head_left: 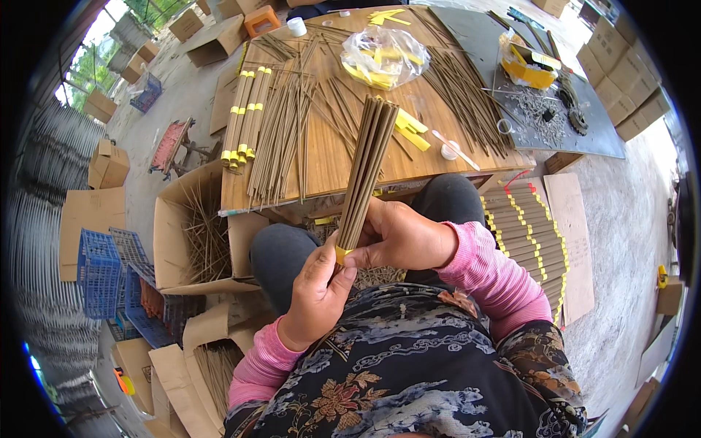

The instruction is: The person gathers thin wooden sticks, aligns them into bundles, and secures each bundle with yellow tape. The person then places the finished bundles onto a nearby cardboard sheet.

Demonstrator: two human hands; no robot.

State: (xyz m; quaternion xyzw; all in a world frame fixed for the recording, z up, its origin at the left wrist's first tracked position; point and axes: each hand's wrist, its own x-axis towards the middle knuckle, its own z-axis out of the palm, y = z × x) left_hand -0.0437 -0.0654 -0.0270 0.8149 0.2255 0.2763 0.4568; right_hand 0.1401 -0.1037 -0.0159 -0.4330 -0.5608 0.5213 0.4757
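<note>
A bundle of brown incense sticks (367,164) stands nearly upright between my hands, leaning slightly right at its top. My left hand (318,286) is closed round its lower end. With thumb and fingers, my right hand (405,235) pinches the yellow paper band (342,253) wrapped near the bottom; its fingers behind the bundle are partly hidden. Loose brown sticks (281,146) lie spread on the wooden table (431,162) ahead. Left of them rest several finished bundles (244,117) with yellow bands. A clear plastic bag (385,57) holds yellow paper strips, and more yellow strips (412,130) lie nearby.
A small white tub (448,151) with a flat stick sits near the table's right front. Cardboard box (166,241) at left holds loose sticks. Banded bundles (527,233) lie on cardboard at right. Blue crates (98,274) stand far left; a grey board (599,131) adjoins the table.
</note>
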